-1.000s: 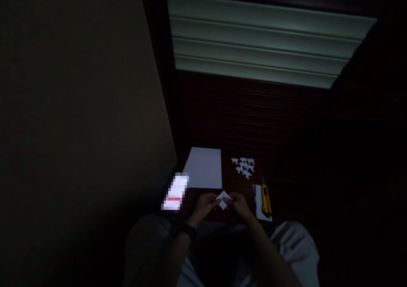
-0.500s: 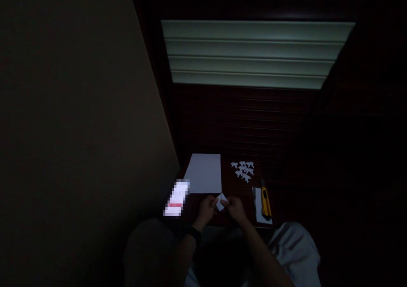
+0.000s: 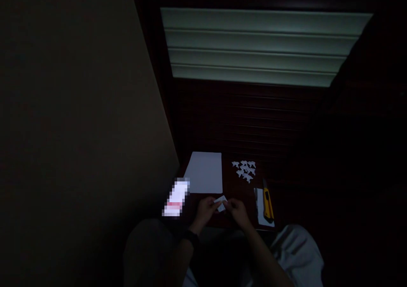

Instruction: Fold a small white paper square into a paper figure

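Note:
Between my two hands is a small folded piece of white paper (image 3: 221, 200), held near the front edge of the dark table. My left hand (image 3: 206, 208) pinches its left side, and my right hand (image 3: 237, 210) grips the right side. The thumbs lie over the paper; the fingers beneath are partly hidden. Just beyond my hands lies a large white sheet of paper (image 3: 204, 172). Several small folded white paper pieces (image 3: 245, 170) lie in a cluster at the back right of the table.
A yellow utility knife (image 3: 268, 205) rests on a small stack of white paper (image 3: 260, 208) at the table's right edge. On the left a lit, pixelated phone-like screen (image 3: 176, 198) lies by the wall (image 3: 95, 109). A dark slatted panel (image 3: 241, 109) rises behind the table.
The small paper has turned between my fingers and now shows a different outline, less like a plain diamond. My hands have barely moved. The whole view has shifted slightly.

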Motion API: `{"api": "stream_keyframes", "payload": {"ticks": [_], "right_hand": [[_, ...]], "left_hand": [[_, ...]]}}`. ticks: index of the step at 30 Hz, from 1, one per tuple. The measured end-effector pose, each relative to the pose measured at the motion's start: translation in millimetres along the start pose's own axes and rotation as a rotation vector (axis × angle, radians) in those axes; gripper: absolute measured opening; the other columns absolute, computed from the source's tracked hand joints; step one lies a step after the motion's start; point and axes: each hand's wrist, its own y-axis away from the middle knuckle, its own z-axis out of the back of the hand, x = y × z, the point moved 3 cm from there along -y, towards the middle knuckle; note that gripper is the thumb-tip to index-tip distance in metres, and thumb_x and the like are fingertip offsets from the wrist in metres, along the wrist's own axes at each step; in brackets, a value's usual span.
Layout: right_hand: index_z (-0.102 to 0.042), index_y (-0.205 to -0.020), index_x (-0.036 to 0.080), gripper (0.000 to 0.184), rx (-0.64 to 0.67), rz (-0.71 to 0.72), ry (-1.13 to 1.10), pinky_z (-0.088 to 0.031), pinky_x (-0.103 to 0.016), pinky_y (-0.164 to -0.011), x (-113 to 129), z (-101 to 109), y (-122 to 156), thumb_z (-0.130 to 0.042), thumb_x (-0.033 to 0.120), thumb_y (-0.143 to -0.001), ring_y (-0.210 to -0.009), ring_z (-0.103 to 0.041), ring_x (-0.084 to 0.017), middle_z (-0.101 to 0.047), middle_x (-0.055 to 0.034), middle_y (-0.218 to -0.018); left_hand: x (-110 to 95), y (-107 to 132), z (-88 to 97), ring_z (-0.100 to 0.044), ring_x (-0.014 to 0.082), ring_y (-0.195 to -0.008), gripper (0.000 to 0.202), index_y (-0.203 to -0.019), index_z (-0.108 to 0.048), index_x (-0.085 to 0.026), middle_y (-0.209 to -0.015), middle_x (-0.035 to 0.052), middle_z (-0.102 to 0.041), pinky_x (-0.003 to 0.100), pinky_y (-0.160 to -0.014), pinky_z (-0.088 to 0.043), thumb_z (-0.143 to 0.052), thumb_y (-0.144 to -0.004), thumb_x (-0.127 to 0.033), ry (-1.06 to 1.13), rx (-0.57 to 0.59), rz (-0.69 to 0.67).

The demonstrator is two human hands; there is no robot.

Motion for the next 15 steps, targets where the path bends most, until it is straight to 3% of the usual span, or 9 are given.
{"api": "stream_keyframes", "payload": {"ticks": [9, 15], "right_hand": [[-0.057, -0.065, 0.014, 0.036, 0.050, 0.007, -0.042, -0.036, -0.020, -0.049, -13, 0, 1, -0.050, 0.048, -0.077, -0.052, -0.051, -0.012, -0.058, -0.0008, -0.056], [-0.055, -0.065, 0.015, 0.035, 0.084, -0.038, -0.076, -0.035, -0.019, -0.047, -15, -3, 5, -0.051, 0.048, -0.076, -0.051, -0.049, -0.011, -0.056, 0.0004, -0.056]], "left_hand": [[-4, 7, -1.3, -0.054, 0.0123, -0.048, 0.033, -0.061, -0.054, -0.012, -0.056, 0.0014, -0.059, 0.020, -0.039, -0.041, -0.064, -0.063, -0.044, -0.006, 0.040, 0.025], [-6, 8, 6.7, -0.055, 0.0125, -0.047, 0.035, -0.058, -0.057, -0.011, -0.054, 0.0028, -0.060, 0.022, -0.043, -0.043, -0.066, -0.060, -0.044, -0.018, 0.098, 0.107]]}}
